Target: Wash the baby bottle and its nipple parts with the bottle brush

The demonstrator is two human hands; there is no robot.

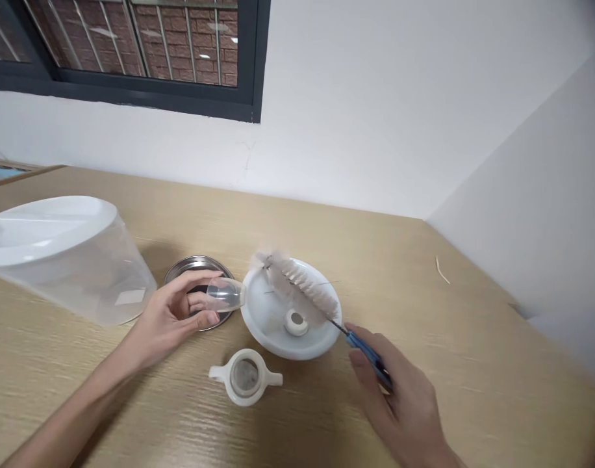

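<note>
My left hand pinches a small clear plastic cup, turned sideways with its narrower end toward a white bowl. In my right hand is a bottle brush, gripped by its blue handle; its pale bristles hang over the bowl, tilted up to the left. A small white ring lies inside the bowl, below the bristles. Closer to me stands a white two-handled holder with a round mesh-like centre. The cup and the brush are apart.
A shiny metal dish lies behind my left hand. At the left, a large translucent container with a white rim stands on the wooden table. A thin pale strip lies at the right. Behind are a white wall and a window.
</note>
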